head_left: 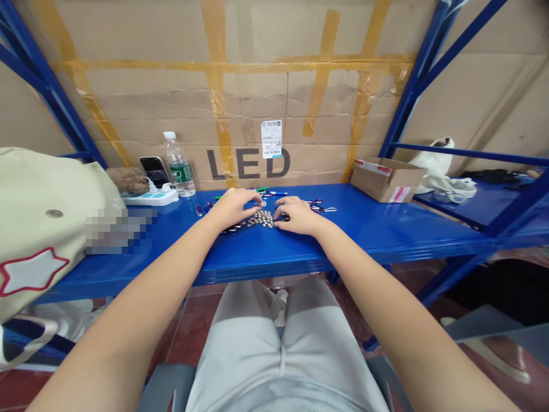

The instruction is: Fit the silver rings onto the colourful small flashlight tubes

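A heap of small silver button cells (pixel 259 218) lies on the blue metal shelf (pixel 377 229), between my two hands. My left hand (pixel 235 209) sits just behind and to the left of the heap, fingers curled, with the fingertips hidden. My right hand (pixel 298 216) rests against the heap's right side, fingers spread low over the shelf. Several dark small cylinders (pixel 231 230) lie by the heap's left edge. Behind my hands are several colourful slim metal pieces (pixel 266 191). Small carabiner key clips (pixel 317 206) lie past my right hand.
Left on the shelf are a cream bag (pixel 47 229), a phone (pixel 154 170), a power strip (pixel 150 197) and a water bottle (pixel 179 166). A cardboard box (pixel 386 180) stands to the right. Taped cardboard (pixel 244 97) forms the back wall.
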Available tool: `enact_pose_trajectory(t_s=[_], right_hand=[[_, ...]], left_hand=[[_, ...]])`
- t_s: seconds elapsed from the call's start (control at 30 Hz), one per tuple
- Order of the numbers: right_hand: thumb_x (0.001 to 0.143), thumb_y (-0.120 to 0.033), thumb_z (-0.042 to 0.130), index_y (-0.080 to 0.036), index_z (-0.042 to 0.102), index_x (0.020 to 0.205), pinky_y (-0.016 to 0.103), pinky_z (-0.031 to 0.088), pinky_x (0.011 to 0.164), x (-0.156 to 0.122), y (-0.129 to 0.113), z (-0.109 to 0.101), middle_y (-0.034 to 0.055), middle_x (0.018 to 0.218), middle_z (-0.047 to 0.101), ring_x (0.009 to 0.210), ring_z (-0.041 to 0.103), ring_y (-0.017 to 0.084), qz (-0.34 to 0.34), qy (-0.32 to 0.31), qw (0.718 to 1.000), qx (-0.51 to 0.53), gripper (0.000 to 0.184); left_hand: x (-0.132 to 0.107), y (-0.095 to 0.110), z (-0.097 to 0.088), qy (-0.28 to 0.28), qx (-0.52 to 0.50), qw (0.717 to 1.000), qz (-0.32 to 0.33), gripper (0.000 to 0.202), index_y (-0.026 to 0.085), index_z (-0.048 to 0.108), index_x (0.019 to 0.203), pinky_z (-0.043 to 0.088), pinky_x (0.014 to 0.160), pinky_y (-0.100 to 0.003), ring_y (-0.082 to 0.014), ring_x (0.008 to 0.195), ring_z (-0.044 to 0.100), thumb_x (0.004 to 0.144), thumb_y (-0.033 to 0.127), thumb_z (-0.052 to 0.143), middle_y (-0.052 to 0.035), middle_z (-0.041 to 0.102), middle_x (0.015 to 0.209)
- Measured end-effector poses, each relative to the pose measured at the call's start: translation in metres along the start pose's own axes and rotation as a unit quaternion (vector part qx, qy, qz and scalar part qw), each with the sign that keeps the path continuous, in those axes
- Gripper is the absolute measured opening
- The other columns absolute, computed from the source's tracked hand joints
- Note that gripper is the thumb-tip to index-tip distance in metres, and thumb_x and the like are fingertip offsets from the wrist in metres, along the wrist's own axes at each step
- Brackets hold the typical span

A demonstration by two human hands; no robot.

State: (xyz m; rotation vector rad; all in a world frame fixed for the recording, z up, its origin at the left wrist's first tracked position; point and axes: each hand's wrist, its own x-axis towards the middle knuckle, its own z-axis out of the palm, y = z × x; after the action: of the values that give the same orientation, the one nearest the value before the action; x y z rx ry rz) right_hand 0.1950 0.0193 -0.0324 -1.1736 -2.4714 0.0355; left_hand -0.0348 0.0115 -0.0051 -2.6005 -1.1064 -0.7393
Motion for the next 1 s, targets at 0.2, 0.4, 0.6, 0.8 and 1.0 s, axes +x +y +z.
enact_pose_trajectory(t_s=[0.2, 0.4, 0.6, 0.8, 1.0], right_hand=[[0.081, -0.029, 0.062, -0.028, 0.074, 0.090, 0.055, 0.035, 0.101, 0.002, 0.000, 0.000, 0.0052, 0.134, 0.056, 0.127, 0.043, 0.032, -0.005, -0.023, 1.000, -0.010, 0.014], [0.086, -0.032, 0.059, -0.025, 0.071, 0.093, 0.049, 0.033, 0.103, 0.002, -0.006, -0.008, 0.0061, 0.130, 0.058, 0.124, 0.046, 0.028, -0.046, 0.155, 0.986, 0.049, 0.015], [0.088, -0.033, 0.060, -0.026, 0.071, 0.094, 0.043, 0.034, 0.101, 0.001, -0.012, -0.011, 0.0055, 0.123, 0.060, 0.119, 0.049, 0.026, -0.113, 0.203, 0.970, 0.075, 0.015], [0.089, -0.038, 0.056, -0.028, 0.068, 0.103, 0.043, 0.034, 0.099, 0.003, -0.014, -0.010, 0.0056, 0.123, 0.060, 0.119, 0.048, 0.027, -0.111, 0.183, 0.975, 0.058, 0.021], [0.083, -0.032, 0.060, -0.025, 0.067, 0.105, 0.046, 0.035, 0.101, 0.000, -0.007, -0.008, 0.0068, 0.129, 0.057, 0.122, 0.046, 0.028, -0.043, 0.161, 0.984, 0.055, 0.024]], left_hand=[[0.000, -0.001, 0.001, -0.005, 0.002, 1.000, 0.005, 0.022, 0.021, 0.066, 0.098, 0.044, 0.088, -0.031, -0.0208, 0.098, 0.065, 0.088, 0.035, 0.053, -0.0036, 0.072, 0.102], [0.000, -0.001, 0.003, -0.018, -0.012, 1.000, 0.016, 0.021, 0.021, 0.066, 0.097, 0.045, 0.085, -0.031, -0.0204, 0.093, 0.066, 0.086, 0.034, 0.054, -0.0036, 0.072, 0.098], [0.002, 0.002, 0.003, -0.022, -0.034, 0.999, 0.016, 0.018, 0.021, 0.066, 0.095, 0.046, 0.084, -0.030, -0.0197, 0.091, 0.066, 0.086, 0.033, 0.055, -0.0028, 0.072, 0.095], [0.002, 0.006, 0.003, -0.004, -0.037, 0.999, 0.022, 0.019, 0.020, 0.066, 0.095, 0.046, 0.084, -0.030, -0.0199, 0.091, 0.066, 0.086, 0.033, 0.055, -0.0038, 0.072, 0.096], [0.000, 0.001, 0.003, -0.001, -0.029, 0.999, -0.016, 0.020, 0.021, 0.067, 0.096, 0.047, 0.085, -0.029, -0.0198, 0.093, 0.066, 0.085, 0.034, 0.055, -0.0030, 0.073, 0.099]])
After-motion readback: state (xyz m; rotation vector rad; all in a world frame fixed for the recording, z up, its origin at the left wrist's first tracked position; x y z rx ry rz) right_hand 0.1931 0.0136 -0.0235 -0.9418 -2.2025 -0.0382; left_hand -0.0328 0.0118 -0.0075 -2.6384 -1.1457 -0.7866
